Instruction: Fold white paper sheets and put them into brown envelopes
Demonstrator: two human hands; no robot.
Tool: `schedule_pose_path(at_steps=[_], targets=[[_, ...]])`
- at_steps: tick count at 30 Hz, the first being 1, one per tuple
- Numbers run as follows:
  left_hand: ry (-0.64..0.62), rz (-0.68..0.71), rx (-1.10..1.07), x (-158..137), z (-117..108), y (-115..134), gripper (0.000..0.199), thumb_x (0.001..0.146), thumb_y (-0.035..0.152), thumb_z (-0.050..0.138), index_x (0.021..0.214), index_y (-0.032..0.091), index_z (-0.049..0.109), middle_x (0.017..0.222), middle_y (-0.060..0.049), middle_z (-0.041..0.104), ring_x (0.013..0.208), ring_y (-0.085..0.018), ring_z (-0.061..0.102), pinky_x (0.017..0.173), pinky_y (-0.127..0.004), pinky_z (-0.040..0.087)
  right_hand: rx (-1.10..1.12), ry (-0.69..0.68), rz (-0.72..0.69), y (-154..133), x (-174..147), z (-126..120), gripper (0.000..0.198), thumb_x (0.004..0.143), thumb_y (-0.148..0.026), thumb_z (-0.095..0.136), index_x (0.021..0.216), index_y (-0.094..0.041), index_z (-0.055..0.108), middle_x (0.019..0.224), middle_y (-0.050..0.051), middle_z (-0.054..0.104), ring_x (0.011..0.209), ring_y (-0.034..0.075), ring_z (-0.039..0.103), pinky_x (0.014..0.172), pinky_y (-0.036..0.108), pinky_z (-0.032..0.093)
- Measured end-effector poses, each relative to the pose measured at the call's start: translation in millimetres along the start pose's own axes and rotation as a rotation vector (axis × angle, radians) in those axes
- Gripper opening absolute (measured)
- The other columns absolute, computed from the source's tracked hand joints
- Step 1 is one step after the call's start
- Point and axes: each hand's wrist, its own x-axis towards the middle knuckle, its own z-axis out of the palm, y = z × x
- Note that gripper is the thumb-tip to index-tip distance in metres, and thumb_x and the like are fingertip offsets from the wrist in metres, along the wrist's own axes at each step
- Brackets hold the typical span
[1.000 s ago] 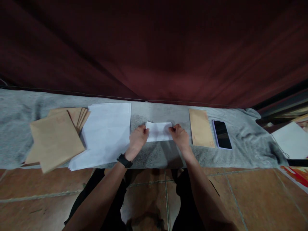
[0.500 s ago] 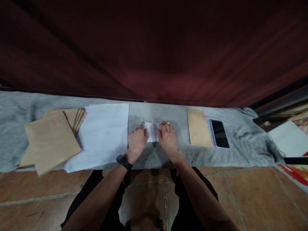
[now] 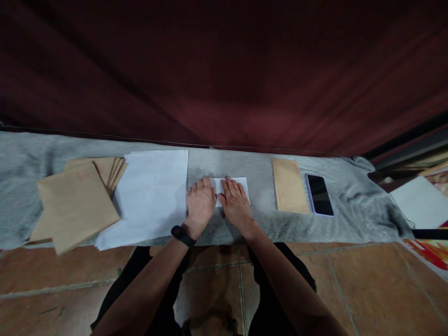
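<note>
Head cam: left hand (image 3: 201, 201) at left end of white paper (image 3: 217, 185), pinch unclear; right hand (image 3: 235, 202) atop, fingers slightly apart. Press evenly imo.

Red print (image 3: 83, 175) on envelope (image 3: 79, 205) seems illegible

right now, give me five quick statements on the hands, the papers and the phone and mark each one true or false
1. The right hand lies on the small white paper. True.
2. The phone lies to the right of the single brown envelope. True.
3. The phone's screen is brightly lit. False: it is dark.
4. Both wrists are bare. False: a dark wristband is worn on the left.
5. The pile of brown envelopes lies to the left of the large white sheets. True.
</note>
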Motion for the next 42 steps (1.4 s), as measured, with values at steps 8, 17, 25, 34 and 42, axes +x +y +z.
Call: schedule_pose_path(at_steps=[8,17,25,34,42], targets=[[0.059,0.357,-0.311,-7.6,50.2,17.2,0.063,0.108,0.047,0.028,0.157,0.007,0.037,0.163,-0.020,0.043,0.154,-0.028,0.035,0.127,-0.048,0.029,-0.039,-0.011,-0.069,5.4,-6.0,0.9,0.061,0.102,-0.020,0.042,0.161,-0.009,0.034,0.168,0.016,0.035,0.157,0.029,0.029,0.130,0.049,0.019],[0.063,0.319,-0.140,-12.7,53.2,8.8,0.072,0.107,0.051,0.028,0.159,0.002,0.034,0.166,-0.020,0.035,0.159,-0.029,0.025,0.130,-0.049,0.021,-0.083,0.039,0.038,25.7,-2.6,-1.5,0.055,0.109,-0.030,0.032,0.161,-0.011,0.036,0.169,0.013,0.032,0.156,0.030,0.030,0.128,0.053,0.019],[0.113,0.280,-0.059,-14.5,53.4,-8.2,0.068,0.106,0.043,0.033,0.158,-0.001,0.034,0.166,-0.023,0.032,0.158,-0.032,0.027,0.129,-0.051,0.023,-0.122,0.069,0.126,48.9,-7.8,-8.5,0.058,0.111,-0.037,0.031,0.162,-0.011,0.034,0.168,0.013,0.033,0.156,0.032,0.031,0.127,0.054,0.020],[0.170,0.240,-0.036,-14.2,42.7,-11.6,0.064,0.106,0.036,0.033,0.158,-0.001,0.036,0.166,-0.023,0.034,0.157,-0.034,0.028,0.129,-0.055,0.022,-0.039,0.177,0.185,55.2,-9.3,-26.2,0.059,0.109,-0.035,0.030,0.160,-0.004,0.034,0.169,0.020,0.029,0.158,0.032,0.025,0.128,0.057,0.022],[0.031,0.499,-0.044,-18.1,56.0,18.8,0.060,0.100,0.021,0.037,0.158,0.003,0.039,0.164,-0.022,0.039,0.157,-0.029,0.029,0.129,-0.050,0.024,0.178,-0.016,-0.084,12.9,-3.5,-10.2,0.060,0.111,-0.039,0.020,0.162,-0.011,0.033,0.169,0.010,0.034,0.159,0.017,0.025,0.131,0.039,0.022]])
